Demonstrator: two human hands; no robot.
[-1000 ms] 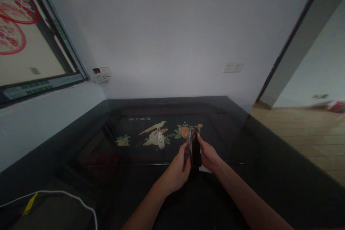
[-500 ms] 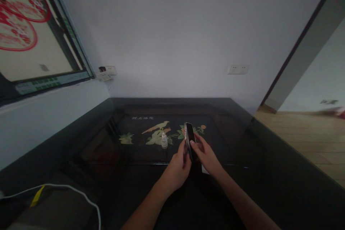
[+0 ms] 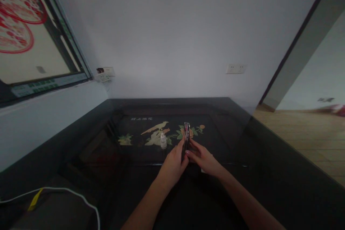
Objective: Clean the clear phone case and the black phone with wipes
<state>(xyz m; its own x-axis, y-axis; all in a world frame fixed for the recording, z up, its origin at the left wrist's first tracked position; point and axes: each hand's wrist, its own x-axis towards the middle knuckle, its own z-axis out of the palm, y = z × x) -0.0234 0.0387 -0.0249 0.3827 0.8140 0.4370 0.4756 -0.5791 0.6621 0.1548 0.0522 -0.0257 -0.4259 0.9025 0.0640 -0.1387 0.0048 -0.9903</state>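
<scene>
A dark smartphone (image 3: pixel 186 137) stands nearly edge-on to me above the black table (image 3: pixel 129 201). My left hand (image 3: pixel 173 162) is closed round its left side and lower part. My right hand (image 3: pixel 202 158) grips its lower right edge, thumb in front and fingers behind. Most of the phone's screen is turned out of sight. To the left of my hands a small white bottle (image 3: pixel 163 141) stands upright on the table. A bit of something white (image 3: pixel 203 171) shows from under my right wrist; its kind is hidden.
The tabletop has an inlaid bird-and-flower picture (image 3: pixel 156 129). A white cable (image 3: pixel 72 191) with a yellow tag (image 3: pixel 35 199) curves across the lower left. Wall sockets (image 3: pixel 236 69) sit behind the table, and a window (image 3: pixel 40 43) is at left.
The phone has turned from showing its dark screen to being nearly edge-on. My right thumb has moved down and left toward its lower edge. The bottle stays in place.
</scene>
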